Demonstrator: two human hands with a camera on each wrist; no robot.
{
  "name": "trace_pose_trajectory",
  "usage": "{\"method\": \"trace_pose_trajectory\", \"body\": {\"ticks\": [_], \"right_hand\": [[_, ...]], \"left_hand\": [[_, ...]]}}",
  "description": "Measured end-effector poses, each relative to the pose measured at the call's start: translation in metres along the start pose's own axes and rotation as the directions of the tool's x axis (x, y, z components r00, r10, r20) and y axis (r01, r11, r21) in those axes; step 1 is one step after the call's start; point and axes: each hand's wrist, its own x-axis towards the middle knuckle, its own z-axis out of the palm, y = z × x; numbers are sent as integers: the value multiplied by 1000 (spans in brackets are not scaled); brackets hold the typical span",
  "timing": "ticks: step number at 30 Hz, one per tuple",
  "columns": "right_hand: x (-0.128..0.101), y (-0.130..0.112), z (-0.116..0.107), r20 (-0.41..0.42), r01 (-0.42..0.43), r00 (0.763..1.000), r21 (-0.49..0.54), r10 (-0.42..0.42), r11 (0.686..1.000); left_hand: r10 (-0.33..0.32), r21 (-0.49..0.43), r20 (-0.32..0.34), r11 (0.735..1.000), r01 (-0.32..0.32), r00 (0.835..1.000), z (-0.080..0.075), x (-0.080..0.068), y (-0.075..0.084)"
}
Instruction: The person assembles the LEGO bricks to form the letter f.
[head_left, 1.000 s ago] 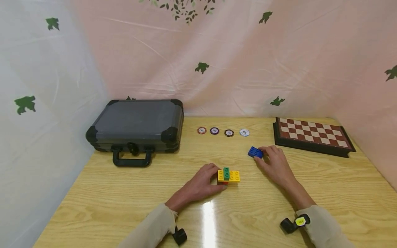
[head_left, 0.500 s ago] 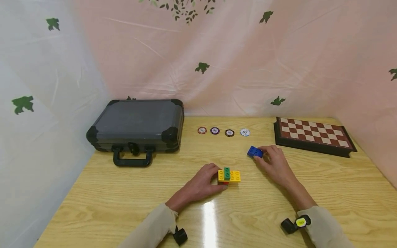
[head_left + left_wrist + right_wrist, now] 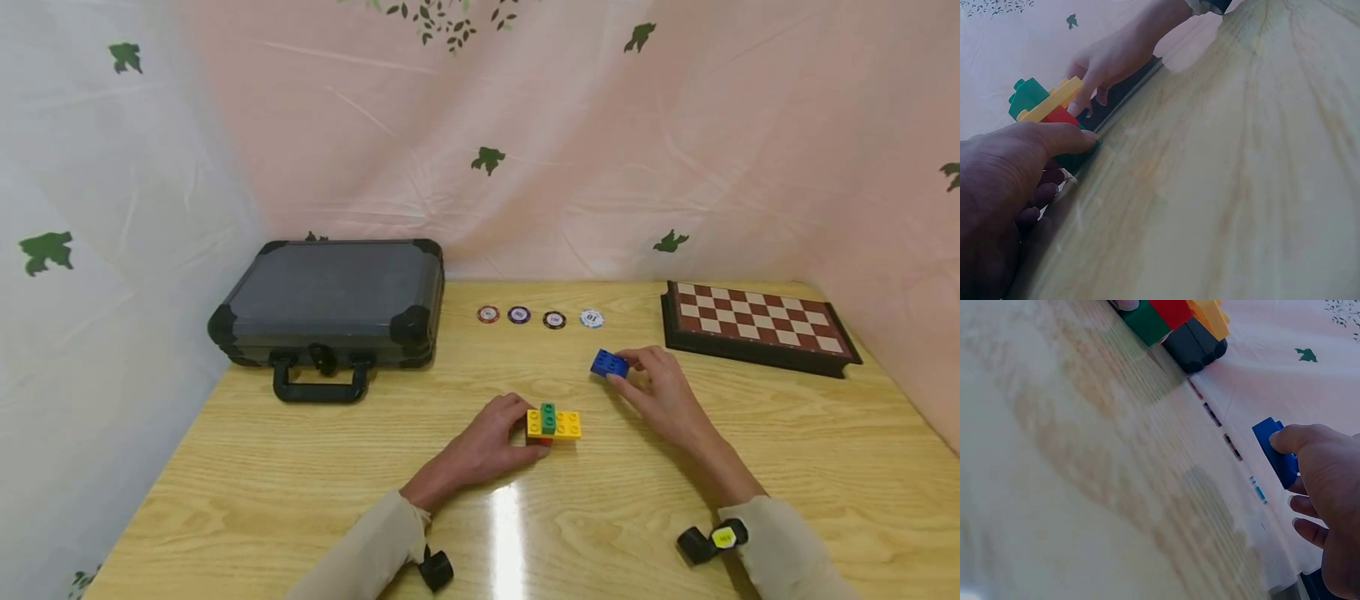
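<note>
My left hand (image 3: 487,443) grips a small stack of toy building bricks that stands on the table. On top is a green brick (image 3: 548,418), set across a long yellow brick (image 3: 568,424). Beneath them a red brick (image 3: 1060,117) and a lower green brick (image 3: 1146,324) show in the wrist views. My right hand (image 3: 663,398) pinches a blue brick (image 3: 609,364) between thumb and fingers. In the right wrist view the blue brick is tilted and raised off the table. It is to the right of the stack and farther back, with a gap between them.
A grey case (image 3: 337,292) with a black handle lies at the back left. Several poker chips, among them a white and blue chip (image 3: 592,318), lie in a row at the back. A folded chessboard (image 3: 757,325) is at the back right, on the wooden table (image 3: 262,483).
My right hand has lifted the blue brick and shifted it slightly left, away from the chessboard. My left hand and the stack have stayed in place.
</note>
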Motion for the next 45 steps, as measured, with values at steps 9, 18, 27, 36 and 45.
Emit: {"method": "trace_pose_trajectory", "body": {"ticks": [9, 18, 27, 36, 45], "right_hand": [[-1, -12, -1, -19, 107, 994, -4, -107, 994], [-2, -19, 2, -42, 207, 977, -22, -208, 978], [-4, -38, 2, -42, 278, 960, -14, -278, 961], [-8, -52, 1, -34, 330, 943, -4, -330, 944], [-12, -59, -2, -28, 371, 928, -18, -371, 929]], "left_hand": [[7, -9, -2, 1000, -7, 1000, 0, -1, 0], [-1, -19, 7, 1000, 1, 1000, 0, -2, 0], [-20, -12, 17, 1000, 20, 1000, -1, -2, 1], [-33, -11, 24, 999, 34, 999, -2, -1, 2], [-1, -2, 9, 1000, 1, 1000, -1, -1, 0]]}}
